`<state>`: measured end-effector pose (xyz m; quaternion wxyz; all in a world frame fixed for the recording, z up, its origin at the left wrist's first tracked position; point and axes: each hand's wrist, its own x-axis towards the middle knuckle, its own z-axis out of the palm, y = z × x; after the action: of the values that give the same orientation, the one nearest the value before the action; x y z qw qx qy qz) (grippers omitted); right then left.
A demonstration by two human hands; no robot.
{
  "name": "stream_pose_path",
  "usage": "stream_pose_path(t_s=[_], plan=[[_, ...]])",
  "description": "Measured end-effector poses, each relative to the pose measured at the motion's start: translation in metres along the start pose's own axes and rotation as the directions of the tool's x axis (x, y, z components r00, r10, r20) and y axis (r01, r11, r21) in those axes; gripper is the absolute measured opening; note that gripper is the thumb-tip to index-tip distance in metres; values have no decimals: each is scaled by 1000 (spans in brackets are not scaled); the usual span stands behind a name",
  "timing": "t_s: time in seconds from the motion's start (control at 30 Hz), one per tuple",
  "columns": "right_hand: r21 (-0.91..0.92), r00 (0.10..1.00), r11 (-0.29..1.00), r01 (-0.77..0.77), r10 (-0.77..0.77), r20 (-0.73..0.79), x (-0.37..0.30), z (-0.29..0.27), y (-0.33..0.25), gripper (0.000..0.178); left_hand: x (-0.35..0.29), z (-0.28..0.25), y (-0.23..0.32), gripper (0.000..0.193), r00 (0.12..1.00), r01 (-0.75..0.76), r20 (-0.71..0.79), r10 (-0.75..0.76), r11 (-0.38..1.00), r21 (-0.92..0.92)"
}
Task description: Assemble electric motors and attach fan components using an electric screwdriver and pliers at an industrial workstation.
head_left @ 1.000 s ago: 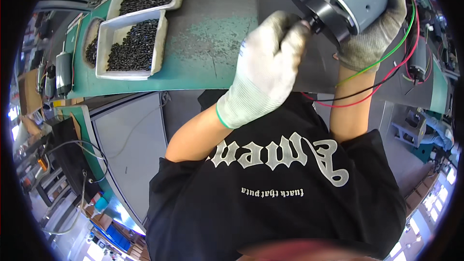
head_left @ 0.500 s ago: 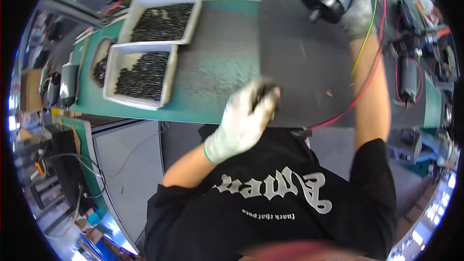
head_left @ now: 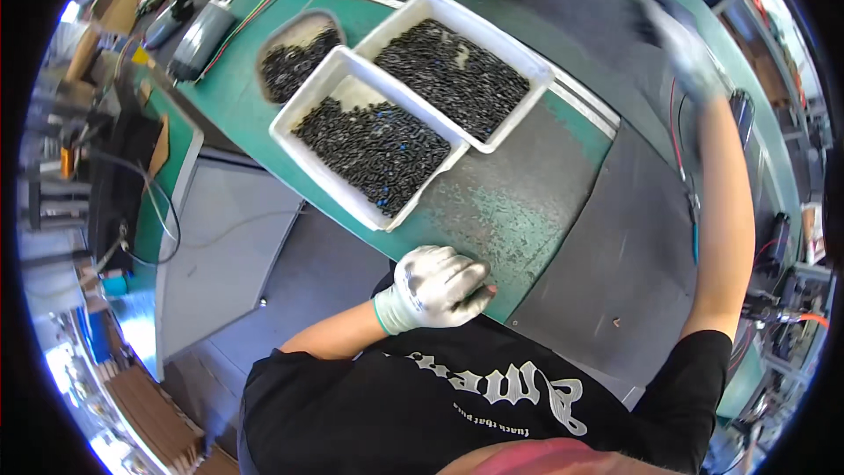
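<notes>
Left hand (head_left: 432,288) curled loosely at bench edge, holding nothing visible; nearer white tray (head_left: 309,153) lay up-left. Right hand (head_left: 681,44) blurred, grip unreadable.

Bright even light, fisheye-bent edges, motion-blurred right hand (head_left: 681,44).

A long green worktop (head_left: 519,202) runs across the room, with a dark grey mat (head_left: 615,246) lying on part of it. Below it the floor (head_left: 220,246) is smooth and grey. Bright light shines in at the lower left edge.
</notes>
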<state>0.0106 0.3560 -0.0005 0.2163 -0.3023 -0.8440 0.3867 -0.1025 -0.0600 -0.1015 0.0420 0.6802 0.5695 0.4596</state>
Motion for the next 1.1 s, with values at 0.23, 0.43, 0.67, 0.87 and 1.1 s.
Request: stream_pose_path(t_s=[0.23,0.43,0.67,0.87,1.1], plan=[[-47,934,948,-315,318,160,115,173,-48,55,0,14,-1,19,998,-59,-27,62,995,82],[396,958,918,-23,134,-255,114,173,32,49,-6,13,-5,21,998,-41,-49,48,990,133],[-221,950,939,-265,293,107,-78,-27,-82,41,-5,-10,-1,23,995,-99,-9,99,994,-48],[-261,957,921,-288,268,-111,-247,69,-66,37,95,-75,-3,17,994,-108,63,92,927,360],[-53,924,971,-234,205,-324,-294,110,-82,22,186,-38,-126,21,821,-147,427,-380,581,801]])
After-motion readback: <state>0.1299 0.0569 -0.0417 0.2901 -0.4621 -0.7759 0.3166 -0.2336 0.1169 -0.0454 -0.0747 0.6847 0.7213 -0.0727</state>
